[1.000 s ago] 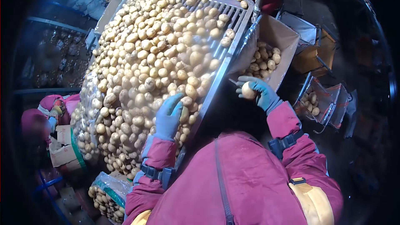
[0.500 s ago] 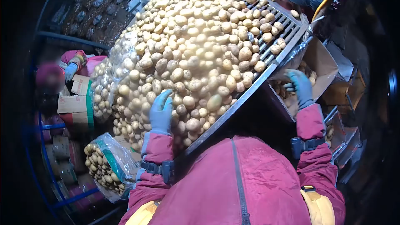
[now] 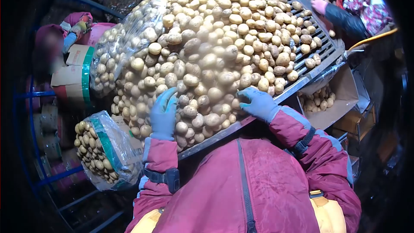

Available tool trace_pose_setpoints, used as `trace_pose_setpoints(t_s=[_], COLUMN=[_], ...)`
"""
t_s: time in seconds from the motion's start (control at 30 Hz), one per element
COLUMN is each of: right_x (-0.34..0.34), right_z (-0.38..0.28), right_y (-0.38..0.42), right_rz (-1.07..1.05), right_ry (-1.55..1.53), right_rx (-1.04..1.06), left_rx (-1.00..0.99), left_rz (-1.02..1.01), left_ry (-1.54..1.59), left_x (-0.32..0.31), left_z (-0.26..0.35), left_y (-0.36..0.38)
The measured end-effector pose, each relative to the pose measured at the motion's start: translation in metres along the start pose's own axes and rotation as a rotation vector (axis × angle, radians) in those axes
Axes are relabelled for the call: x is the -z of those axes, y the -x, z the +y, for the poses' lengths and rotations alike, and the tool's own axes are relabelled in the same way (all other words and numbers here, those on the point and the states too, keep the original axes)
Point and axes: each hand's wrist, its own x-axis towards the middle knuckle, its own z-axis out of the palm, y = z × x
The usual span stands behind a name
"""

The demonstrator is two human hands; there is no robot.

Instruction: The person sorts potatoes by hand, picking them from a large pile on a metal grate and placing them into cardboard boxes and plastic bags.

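Looking down from your head view, you have both hands at the near part of the pile of potatoes (image 3: 207,64), which spreads up toward 12 o'clock over the bench (image 3: 304,80). Your left hand (image 3: 163,113), at 9 o'clock, has its thumb slightly parted from its bent fingers; your right hand (image 3: 258,103), at 3 o'clock, is spread wider, fingertips beside potatoes near the rim. You show nothing held in either.

A push from your right hand could roll potatoes over that rim, since they lie right up against it. Pulling one from low down could start a slide, because the heap leans on itself. Your fingers could also miss a bruise: haze blurs the middle of your view.

Counting, you have two hands of your own and two other people, one at 10 o'clock (image 3: 75,30) and one at 2 o'clock (image 3: 360,11). You can make out one cardboard box (image 3: 345,90) with potatoes at 3 o'clock, one taped carton (image 3: 69,77) between 9 and 10, and one bagged box (image 3: 123,155) of potatoes at 8. The potatoes are too many and too overlapped for you to count.
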Motion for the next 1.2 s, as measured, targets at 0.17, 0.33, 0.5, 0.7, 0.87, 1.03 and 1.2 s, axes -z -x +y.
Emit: trace_pose_setpoints(t_s=[0.17,0.33,0.5,0.7,0.87,1.03,1.2], right_x=[0.01,0.014,0.001,0.032,0.059,0.046,0.024], right_z=[-0.017,-0.025,-0.024,-0.014,0.015,0.086,0.163], right_y=[-0.007,-0.017,-0.02,0.01,0.086,0.193,0.3], right_rz=[-0.049,-0.325,-0.317,-0.127,0.174,0.412,1.052], right_ry=[0.177,0.388,0.438,0.057,-1.389,-1.769,-1.773], right_rx=[-0.037,-0.035,-0.138,-0.081,-0.282,-0.192,-0.25], left_rx=[-0.001,-0.026,-0.089,-0.176,-0.158,-0.085,-0.117], left_rz=[-0.025,-0.099,-0.179,-0.285,-0.314,-0.35,-0.363], left_ry=[0.097,0.075,0.034,0.046,-0.102,-0.063,-0.321], left_x=[-0.008,-0.023,-0.044,-0.078,-0.102,-0.129,-0.132], left_z=[-0.009,0.002,0.021,0.016,-0.003,-0.031,-0.043], left_y=[0.011,0.011,0.014,0.006,-0.013,-0.035,-0.053])
